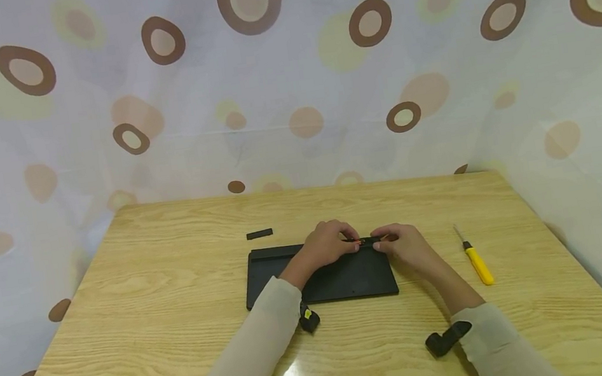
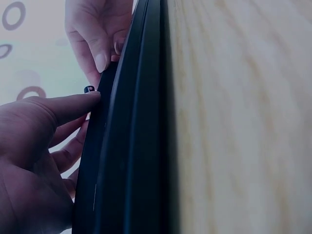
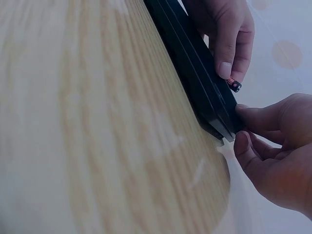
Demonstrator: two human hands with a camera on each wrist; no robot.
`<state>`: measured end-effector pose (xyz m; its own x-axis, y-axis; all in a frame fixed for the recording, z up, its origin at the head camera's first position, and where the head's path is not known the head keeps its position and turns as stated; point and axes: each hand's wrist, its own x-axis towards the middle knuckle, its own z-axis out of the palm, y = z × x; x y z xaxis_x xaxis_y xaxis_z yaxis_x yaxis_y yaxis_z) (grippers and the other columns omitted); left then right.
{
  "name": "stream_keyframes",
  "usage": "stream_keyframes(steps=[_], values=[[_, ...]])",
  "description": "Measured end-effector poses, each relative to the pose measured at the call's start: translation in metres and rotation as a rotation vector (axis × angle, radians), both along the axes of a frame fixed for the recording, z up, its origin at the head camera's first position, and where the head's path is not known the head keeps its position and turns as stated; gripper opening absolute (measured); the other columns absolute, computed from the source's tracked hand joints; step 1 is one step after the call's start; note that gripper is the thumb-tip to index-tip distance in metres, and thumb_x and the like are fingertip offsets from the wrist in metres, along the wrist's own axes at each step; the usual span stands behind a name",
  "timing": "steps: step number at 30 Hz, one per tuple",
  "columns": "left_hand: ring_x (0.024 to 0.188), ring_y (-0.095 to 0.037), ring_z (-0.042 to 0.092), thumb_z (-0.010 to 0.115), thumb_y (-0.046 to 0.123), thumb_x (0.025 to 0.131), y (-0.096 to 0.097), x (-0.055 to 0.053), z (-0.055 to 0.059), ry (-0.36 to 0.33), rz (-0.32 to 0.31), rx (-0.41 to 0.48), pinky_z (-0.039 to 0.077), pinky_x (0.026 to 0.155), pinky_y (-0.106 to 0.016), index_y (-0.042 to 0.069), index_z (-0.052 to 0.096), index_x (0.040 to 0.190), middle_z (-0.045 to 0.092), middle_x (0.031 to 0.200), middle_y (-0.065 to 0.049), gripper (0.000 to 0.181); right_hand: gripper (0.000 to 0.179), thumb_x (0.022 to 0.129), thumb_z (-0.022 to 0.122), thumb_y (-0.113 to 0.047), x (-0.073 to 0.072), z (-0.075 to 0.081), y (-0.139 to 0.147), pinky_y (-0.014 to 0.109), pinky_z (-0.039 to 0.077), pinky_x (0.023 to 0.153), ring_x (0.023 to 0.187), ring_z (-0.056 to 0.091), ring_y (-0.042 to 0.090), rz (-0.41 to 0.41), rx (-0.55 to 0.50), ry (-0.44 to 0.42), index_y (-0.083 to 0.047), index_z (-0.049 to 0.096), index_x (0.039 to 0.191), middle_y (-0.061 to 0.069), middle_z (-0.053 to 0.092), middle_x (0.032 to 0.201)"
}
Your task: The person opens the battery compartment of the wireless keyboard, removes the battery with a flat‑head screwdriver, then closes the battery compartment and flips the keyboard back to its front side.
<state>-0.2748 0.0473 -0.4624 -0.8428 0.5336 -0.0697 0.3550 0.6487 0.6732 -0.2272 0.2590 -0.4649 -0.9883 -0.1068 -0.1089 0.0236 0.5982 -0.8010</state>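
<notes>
The left hand (image 1: 323, 246) pinches a small cylinder (image 3: 236, 87) at the far edge of a black slab (image 1: 343, 280) on the table (image 1: 124, 328). The right hand (image 1: 410, 247) touches the slab's far right corner; its grip cannot be told

On the wooden tabletop (image 1: 168, 309), the left hand (image 1: 328, 245) pinches a small orange-marked piece (image 1: 358, 242) over the far edge of a black panel (image 1: 349, 281); the right hand (image 1: 406, 245) is at its far right corner — a yellow screwdriver (image 1: 478, 264) lies rightward; a black strip (image 1: 259, 234) beyond.
</notes>
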Motion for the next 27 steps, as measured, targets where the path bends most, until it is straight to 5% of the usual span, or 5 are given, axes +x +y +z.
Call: stream_keyframes(steps=[16,27], values=[[0.089,-0.011,0.058,0.069,0.032,0.097,-0.0012,-0.0023,-0.0016,0.005,-0.026,0.005,0.046,0.074,-0.03,0.026,0.075,0.11,0.068,0.109,0.011,0.015,0.037,0.099,0.066,-0.018,-0.0002,-0.0028,0.0012,0.045,0.049,0.094,0.108,0.063,0.031,0.002,-0.032,-0.014,-0.003,0.064,0.133,0.021,0.065,0.122],[0.089,-0.011,0.061,0.064,0.03,0.101,-0.0036,-0.0037,-0.0033,-0.038,-0.068,0.123,0.05,0.076,-0.03,0.023,0.072,0.115,0.068,0.112,0.007,0.017,0.036,0.099,0.066,-0.018,-0.0012,-0.004,0.0014,0.045,0.051,0.092,0.107,0.065,0.031,0.009,-0.012,0.0,-0.003,0.064,0.132,0.02,0.066,0.121]])
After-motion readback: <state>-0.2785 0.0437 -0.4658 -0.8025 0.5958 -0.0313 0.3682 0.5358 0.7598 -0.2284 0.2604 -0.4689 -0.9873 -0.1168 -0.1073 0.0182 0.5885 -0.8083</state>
